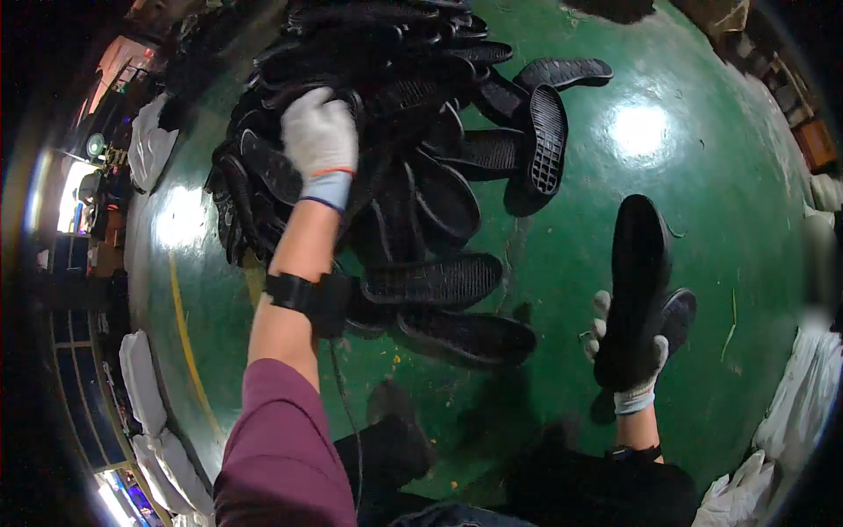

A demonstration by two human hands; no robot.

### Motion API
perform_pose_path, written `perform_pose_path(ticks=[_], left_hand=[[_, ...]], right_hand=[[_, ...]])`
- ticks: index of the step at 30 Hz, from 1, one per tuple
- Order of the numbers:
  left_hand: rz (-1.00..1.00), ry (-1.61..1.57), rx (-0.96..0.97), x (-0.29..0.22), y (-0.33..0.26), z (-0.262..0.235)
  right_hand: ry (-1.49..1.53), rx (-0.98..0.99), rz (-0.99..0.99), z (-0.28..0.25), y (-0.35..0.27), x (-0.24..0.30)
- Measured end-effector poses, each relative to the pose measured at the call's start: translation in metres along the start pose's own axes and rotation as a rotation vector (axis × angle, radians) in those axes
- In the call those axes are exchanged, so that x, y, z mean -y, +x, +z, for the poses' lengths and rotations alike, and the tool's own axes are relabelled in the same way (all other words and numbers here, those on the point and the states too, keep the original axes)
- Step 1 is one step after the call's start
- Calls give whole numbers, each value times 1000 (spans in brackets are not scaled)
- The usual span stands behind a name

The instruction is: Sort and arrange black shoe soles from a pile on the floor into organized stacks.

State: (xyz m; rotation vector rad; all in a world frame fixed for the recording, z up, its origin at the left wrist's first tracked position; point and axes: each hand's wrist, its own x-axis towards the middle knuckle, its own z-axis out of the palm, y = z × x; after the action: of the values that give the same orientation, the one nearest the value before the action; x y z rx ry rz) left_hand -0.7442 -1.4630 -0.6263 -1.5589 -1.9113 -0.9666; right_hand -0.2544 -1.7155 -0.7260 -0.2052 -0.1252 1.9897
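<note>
A large heap of black shoe soles [421, 202] lies on the floor ahead and to the left. My left hand [320, 136], in a white knit glove, reaches over the heap with its fingers curled down among the soles; the dark surroundings hide what is in its grasp. To the right, my gloved right hand [645, 378] grips a black shoe sole [639, 255] near its lower end, with the sole pointing away from me. Another sole [679, 318] shows beside it, partly covered; I cannot tell whether it is held or lying on the floor.
The green floor [562, 263] is glossy. A sole with a grid tread [546, 140] and a grey-black one [566, 72] lie at the heap's right edge. White sacks [145, 386] line the left, and pale plastic bags [799, 395] stand at the right.
</note>
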Motion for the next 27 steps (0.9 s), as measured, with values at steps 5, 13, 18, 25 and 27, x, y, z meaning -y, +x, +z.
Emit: perform_pose_path(ticks=[5,13,18,25,27], left_hand=[[175,358,296,160,5,-52],[491,983,582,200,-4,-80],[885,1064,509,187,28,-66],[823,1048,720,178,32,-39],[788,1032,736,190,31,-45]], right_hand=[[-100,-125,-134,44,-3,1],[-81,-123,-112,10,-7,16],[34,-173,-1,3,2,-2],[-27,-164,45,-2,-2,-6],[-13,-205,82,2,2,-9]])
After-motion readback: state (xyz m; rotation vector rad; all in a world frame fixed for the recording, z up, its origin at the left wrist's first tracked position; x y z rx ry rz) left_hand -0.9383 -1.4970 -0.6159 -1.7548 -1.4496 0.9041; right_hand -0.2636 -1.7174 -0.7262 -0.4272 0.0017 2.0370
